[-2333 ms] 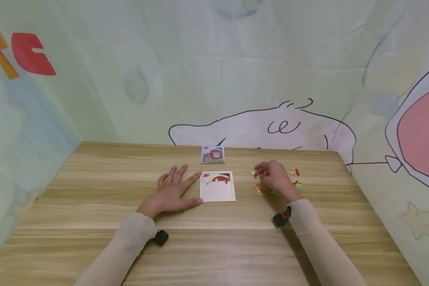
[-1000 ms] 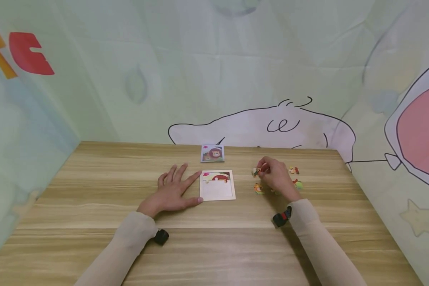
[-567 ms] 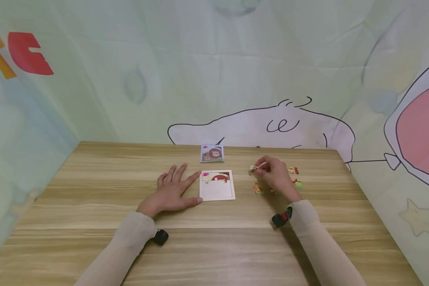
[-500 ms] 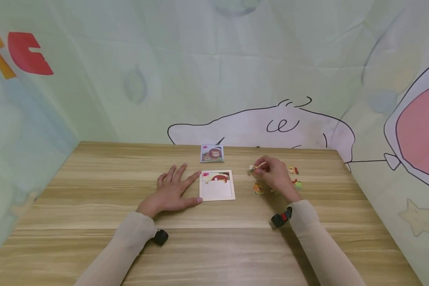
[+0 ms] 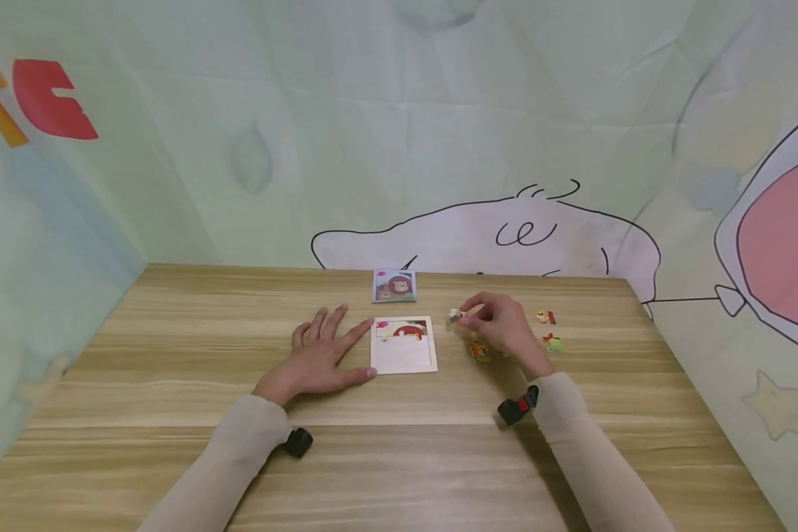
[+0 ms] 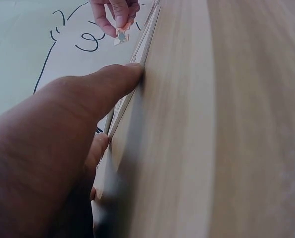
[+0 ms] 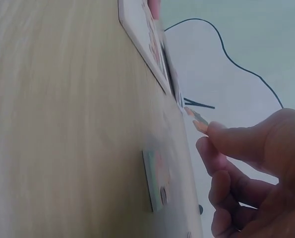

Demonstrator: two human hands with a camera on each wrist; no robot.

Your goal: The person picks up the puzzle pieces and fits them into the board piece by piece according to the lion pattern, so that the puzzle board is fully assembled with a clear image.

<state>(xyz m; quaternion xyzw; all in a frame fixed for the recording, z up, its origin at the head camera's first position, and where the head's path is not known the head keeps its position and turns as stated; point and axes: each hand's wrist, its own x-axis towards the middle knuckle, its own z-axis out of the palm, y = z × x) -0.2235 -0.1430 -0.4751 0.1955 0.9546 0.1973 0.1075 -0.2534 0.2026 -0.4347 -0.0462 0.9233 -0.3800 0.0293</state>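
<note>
My right hand pinches a small jigsaw piece between thumb and fingertips, just right of the puzzle tray. In the right wrist view the held piece is tilted and clear of the table. The square puzzle tray has its top row filled with a red mane and a pink flower; its lower part is bare white. My left hand lies spread with straight fingers, forefinger and thumb touching the tray's left edge. An orange piece lies below my right hand.
A picture card with a lion stands behind the tray. Loose pieces lie to the right: a yellow and red one and a green one. A printed cloth wall rises behind the wooden table.
My right hand has picked up the piece from the table and carried it left toward the tray. The left hand has stayed in place at the tray's edge.
</note>
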